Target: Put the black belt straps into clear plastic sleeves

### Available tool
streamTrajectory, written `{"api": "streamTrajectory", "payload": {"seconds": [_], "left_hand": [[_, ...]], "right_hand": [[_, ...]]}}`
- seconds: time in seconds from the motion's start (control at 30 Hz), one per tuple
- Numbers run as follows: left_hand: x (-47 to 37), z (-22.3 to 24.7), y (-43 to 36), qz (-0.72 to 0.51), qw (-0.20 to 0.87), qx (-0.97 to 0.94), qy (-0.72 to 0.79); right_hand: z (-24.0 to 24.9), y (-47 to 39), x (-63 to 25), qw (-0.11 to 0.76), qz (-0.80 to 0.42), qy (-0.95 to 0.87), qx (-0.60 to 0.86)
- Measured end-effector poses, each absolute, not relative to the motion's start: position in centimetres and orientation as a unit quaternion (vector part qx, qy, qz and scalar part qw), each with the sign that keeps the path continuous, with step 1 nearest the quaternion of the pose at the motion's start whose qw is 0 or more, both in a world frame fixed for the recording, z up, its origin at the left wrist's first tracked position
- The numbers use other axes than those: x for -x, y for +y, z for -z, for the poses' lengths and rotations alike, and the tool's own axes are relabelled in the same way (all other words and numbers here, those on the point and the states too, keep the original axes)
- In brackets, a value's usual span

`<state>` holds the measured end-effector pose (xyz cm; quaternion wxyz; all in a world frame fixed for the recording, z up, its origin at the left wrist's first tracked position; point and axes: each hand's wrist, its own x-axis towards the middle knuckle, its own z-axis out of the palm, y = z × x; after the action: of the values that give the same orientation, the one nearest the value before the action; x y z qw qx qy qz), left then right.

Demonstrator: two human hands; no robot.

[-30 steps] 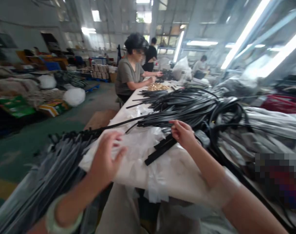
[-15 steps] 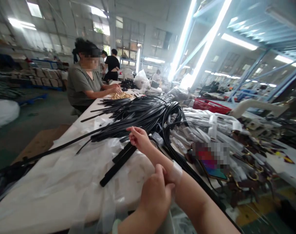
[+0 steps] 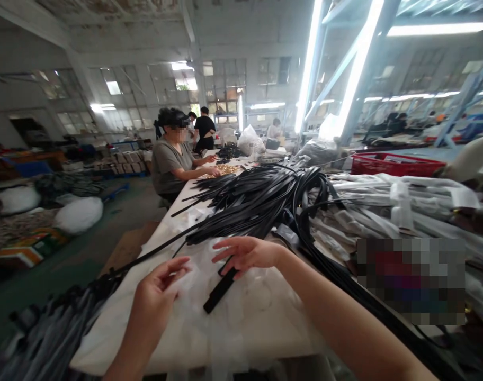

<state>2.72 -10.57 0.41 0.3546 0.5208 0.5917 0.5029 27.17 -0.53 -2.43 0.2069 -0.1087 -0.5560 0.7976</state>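
Straps (image 3: 249, 196), all blk, lie heaped along the middle of our wht table (image 3: 261, 323), ends fanned out twd the L. One long strap (image 3: 158, 248) runs from the heap over the table's L edge, twd a bundle of dk strips (image 3: 59, 312) beside the table.

Our L hand (image 3: 154, 291) is above the near L part, fingers loosely bent, thumb apart, w/ nothing we can see in them. Our R hand (image 3: 251, 253) is near it, on the near side of the heap, fingers spread & not closed on anything. It partly hides the short blk pcs (image 3: 217, 293); we can't tell if it touches them. Thin clear plastic (image 3: 199, 259) lies on the table btwn our hands.

R of the heap we see wht-wrapped items (image 3: 404, 196), w/ a red basket (image 3: 396, 164) behind. Farther up, L side, a co-worker (image 3: 168, 164) in a grey top has both hands near small gold pcs (image 3: 225, 170). Beyond, another person (image 3: 205, 129) in blk stands. Floor, far L: stuffed wht sack (image 3: 78, 214).
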Motion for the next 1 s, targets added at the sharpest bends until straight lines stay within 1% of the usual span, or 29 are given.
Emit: {"api": "streamTrajectory", "payload": {"seconds": [0.03,0.13,0.23,0.33,0.4,0.47,0.6,0.63,0.7,0.77,0.87,0.93,1.0], "left_hand": [[-2.6,-0.3,-10.6,-0.498,0.366,-0.521,0.589],[-3.7,-0.4,-10.6,-0.483,0.409,-0.547,0.547],[-5.4,-1.1,-10.4,-0.444,0.456,-0.589,0.498],[-6.6,-1.6,-10.3,-0.384,0.474,-0.633,0.476],[-7.0,-1.7,-10.5,-0.348,0.473,-0.654,0.477],[-7.1,-1.4,-10.8,-0.322,0.472,-0.663,0.485],[-6.3,-0.2,-12.0,-0.28,0.474,-0.666,0.504],[-5.8,0.2,-12.4,-0.267,0.474,-0.668,0.508],[-4.7,0.5,-12.7,-0.234,0.472,-0.672,0.52],[-3.8,0.2,-12.5,-0.216,0.435,-0.675,0.555],[-3.4,-1.2,-10.6,-0.272,0.273,-0.676,0.628],[-4.2,-2.1,-8.8,-0.333,0.165,-0.692,0.619],[-5.5,-2.5,-7.1,-0.365,0.097,-0.716,0.587]], "right_hand": [[2.5,-0.8,-26.9,0.204,-0.798,-0.556,0.108],[2.9,-1.4,-26.1,0.236,-0.794,-0.548,0.116],[3.6,-1.7,-25.4,0.236,-0.803,-0.538,0.101],[4.0,-1.6,-25.1,0.239,-0.803,-0.537,0.1],[4.0,-1.3,-25.1,0.261,-0.796,-0.534,0.116],[3.6,-1.0,-25.2,0.315,-0.778,-0.524,0.145],[3.0,-0.4,-25.1,0.47,-0.694,-0.496,0.227],[3.0,-0.3,-25.0,0.492,-0.678,-0.491,0.24],[3.1,-0.1,-24.8,0.508,-0.657,-0.496,0.253],[3.3,-0.1,-24.5,0.503,-0.641,-0.516,0.264],[3.4,-0.6,-24.2,0.472,-0.63,-0.55,0.278],[3.4,-1.1,-23.9,0.447,-0.625,-0.575,0.281],[3.2,-1.7,-23.7,0.426,-0.617,-0.6,0.28]]}}
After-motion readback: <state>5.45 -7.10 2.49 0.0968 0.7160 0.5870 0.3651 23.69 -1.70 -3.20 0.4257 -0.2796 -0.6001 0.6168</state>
